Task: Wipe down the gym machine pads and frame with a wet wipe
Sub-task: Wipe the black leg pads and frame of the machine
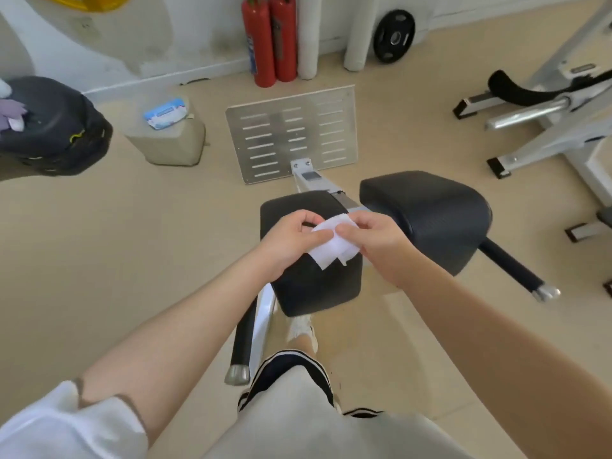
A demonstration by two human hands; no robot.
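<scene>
Beige flooring below; left hand (287, 238) and right hand (374, 241) pinch the wet wipe (334, 241) above the left pad (314, 286); unfolding carelessly might drop it.

— Where's the wet wipe (334, 245)?
— White, partly unfolded, held just above the near black pad (318, 279).
— And the second pad (427, 217)?
— Right of the near pad, across the grey frame bar (309, 180) — black, textured, rounded corners.

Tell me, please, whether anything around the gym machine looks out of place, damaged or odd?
Nothing looks damaged or spilled. The one oddity: the blue-and-white pack of wet wipes sits on a pale plastic jug on the floor. Both hands hold the white wet wipe above the left black pad.
</scene>
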